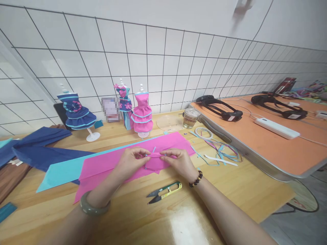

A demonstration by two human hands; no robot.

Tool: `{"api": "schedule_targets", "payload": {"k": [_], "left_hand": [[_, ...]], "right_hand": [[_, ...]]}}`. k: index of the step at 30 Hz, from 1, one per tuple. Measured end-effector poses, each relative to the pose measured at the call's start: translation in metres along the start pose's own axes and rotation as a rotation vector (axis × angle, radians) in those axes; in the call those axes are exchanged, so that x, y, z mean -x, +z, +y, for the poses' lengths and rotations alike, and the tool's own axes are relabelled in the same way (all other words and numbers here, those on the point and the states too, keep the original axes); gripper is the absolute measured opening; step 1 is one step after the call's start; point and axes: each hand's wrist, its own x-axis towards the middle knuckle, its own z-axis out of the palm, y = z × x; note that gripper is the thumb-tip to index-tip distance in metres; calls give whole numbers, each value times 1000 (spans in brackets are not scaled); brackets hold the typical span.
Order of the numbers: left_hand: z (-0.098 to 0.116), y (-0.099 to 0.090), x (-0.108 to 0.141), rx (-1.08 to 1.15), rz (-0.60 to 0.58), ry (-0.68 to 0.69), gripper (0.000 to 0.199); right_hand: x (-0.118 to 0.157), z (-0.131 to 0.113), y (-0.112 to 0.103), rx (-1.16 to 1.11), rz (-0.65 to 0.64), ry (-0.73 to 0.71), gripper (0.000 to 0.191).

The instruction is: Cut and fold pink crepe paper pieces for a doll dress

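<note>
Between my two hands a narrow folded strip of pink fabric point(155, 154) is stretched level. My left hand point(131, 162) pinches its left end between thumb and fingers, and my right hand point(181, 162) pinches the right end. Beneath them lies a larger sheet of pink fabric point(102, 168), with light blue fabric point(61, 173) showing along its far edge and left side. A pair of thread snips point(165, 192) with green and yellow handles rests on the wood, nearer to me than the hands.
Three small dress forms stand at the back: a navy dress point(78, 112), a pink-and-navy one point(125, 103) and a pink tiered dress point(142, 114). A lidded glass point(191, 118), a tape roll point(203, 133) and ribbon scraps point(227, 151) lie right. Black headsets point(219, 108) sit on an orange table point(245, 136).
</note>
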Motion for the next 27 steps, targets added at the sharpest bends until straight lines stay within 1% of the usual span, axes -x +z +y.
{"api": "schedule_targets", "payload": {"k": [6,14,22,27], "left_hand": [[3,1,0,2,-7,-34,22],[4,2,0,-4,16,-31,22],[5,0,0,98,-4,-152,26],[4,-1,0,102,-12,-182,29]], "right_hand": [[0,0,0,24,-5,-41,18],[1,-2,0,54,-14,-61,17],[1,-1,-1,102,-37,-67,18],[1,2,-1,126,-57,-90,20]]}}
